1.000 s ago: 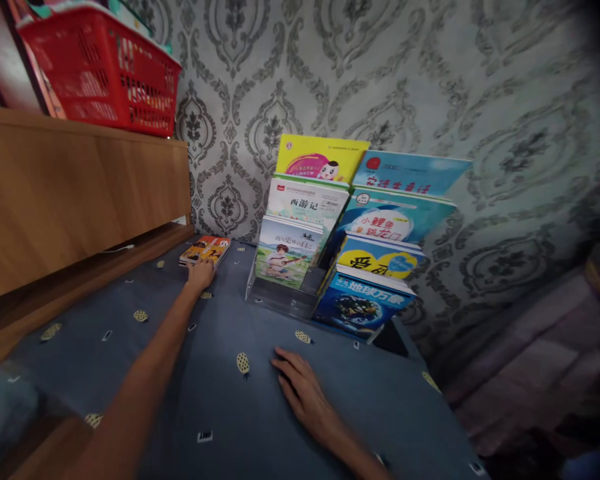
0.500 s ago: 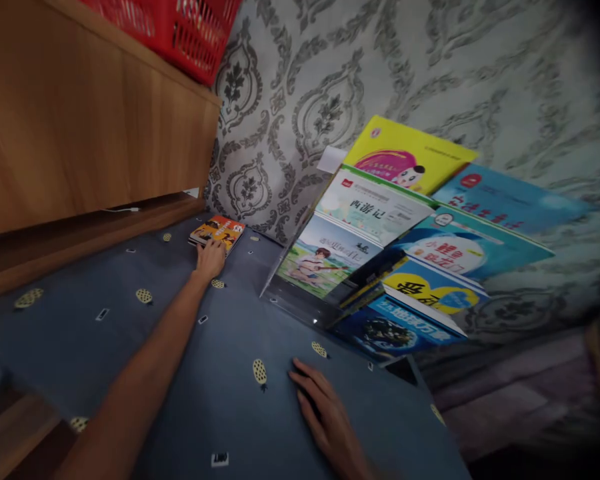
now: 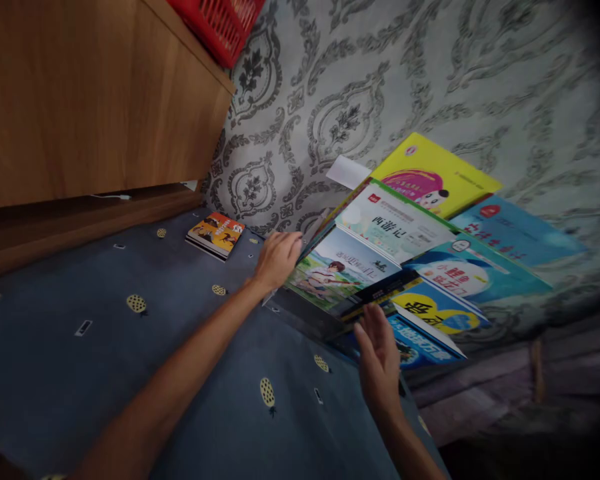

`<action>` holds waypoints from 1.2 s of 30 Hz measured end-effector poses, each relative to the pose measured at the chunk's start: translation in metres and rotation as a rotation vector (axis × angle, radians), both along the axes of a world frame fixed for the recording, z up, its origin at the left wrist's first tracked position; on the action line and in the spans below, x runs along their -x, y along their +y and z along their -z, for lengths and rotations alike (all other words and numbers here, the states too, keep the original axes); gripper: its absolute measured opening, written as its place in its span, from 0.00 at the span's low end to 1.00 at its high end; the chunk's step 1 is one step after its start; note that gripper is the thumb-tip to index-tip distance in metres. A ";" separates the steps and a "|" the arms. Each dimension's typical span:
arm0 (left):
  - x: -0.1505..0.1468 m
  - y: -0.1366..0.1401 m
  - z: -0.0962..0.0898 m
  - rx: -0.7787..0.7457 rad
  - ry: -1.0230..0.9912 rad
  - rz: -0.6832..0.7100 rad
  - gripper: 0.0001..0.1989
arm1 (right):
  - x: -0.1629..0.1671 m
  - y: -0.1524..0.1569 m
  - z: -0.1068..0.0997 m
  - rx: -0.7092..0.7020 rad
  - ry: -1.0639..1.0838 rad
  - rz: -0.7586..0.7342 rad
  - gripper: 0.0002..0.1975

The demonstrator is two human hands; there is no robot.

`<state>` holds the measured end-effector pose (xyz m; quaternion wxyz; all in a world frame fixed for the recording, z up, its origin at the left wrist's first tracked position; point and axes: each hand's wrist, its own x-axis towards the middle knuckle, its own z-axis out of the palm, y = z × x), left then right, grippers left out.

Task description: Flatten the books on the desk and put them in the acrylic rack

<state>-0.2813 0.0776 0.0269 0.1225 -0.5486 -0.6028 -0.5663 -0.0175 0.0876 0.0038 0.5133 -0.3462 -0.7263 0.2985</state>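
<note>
A clear book stand (image 3: 300, 315) holds several children's books in tiers. My left hand (image 3: 279, 261) is at the stand's left side, next to a book with a guitar player on its cover (image 3: 330, 273); its fingers stretch toward the stand, fingertips partly hidden. My right hand (image 3: 380, 357) is open, fingers extended, in front of a blue book (image 3: 425, 343) at the lower right; whether it touches the book I cannot tell. A small stack of books with an orange cover (image 3: 216, 233) lies flat on the dark blue cloth (image 3: 190, 373), left of my left hand.
At the left stands a wooden cabinet (image 3: 95, 100) with a low gap holding a white cable (image 3: 115, 197). A red plastic basket (image 3: 225, 27) sits on top. Patterned wallpaper (image 3: 340, 120) rises behind the stand. Purplish fabric (image 3: 480, 393) hangs at the right.
My left hand has let go of the orange-covered stack and moved right to the stand's side. My right hand has risen from the cloth to the front of the lower books.
</note>
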 end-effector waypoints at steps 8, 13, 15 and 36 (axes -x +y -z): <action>-0.047 0.004 0.008 0.036 -0.006 0.168 0.27 | 0.029 0.054 -0.004 0.116 0.203 0.077 0.40; -0.050 0.007 0.012 0.043 -0.047 0.194 0.31 | 0.034 0.068 -0.013 0.140 0.238 0.098 0.38; -0.050 0.007 0.010 0.063 -0.064 0.205 0.31 | 0.036 0.065 -0.024 0.087 0.242 0.062 0.35; -0.050 0.010 0.006 0.082 -0.133 0.227 0.28 | 0.051 0.057 -0.053 0.152 0.255 -0.046 0.13</action>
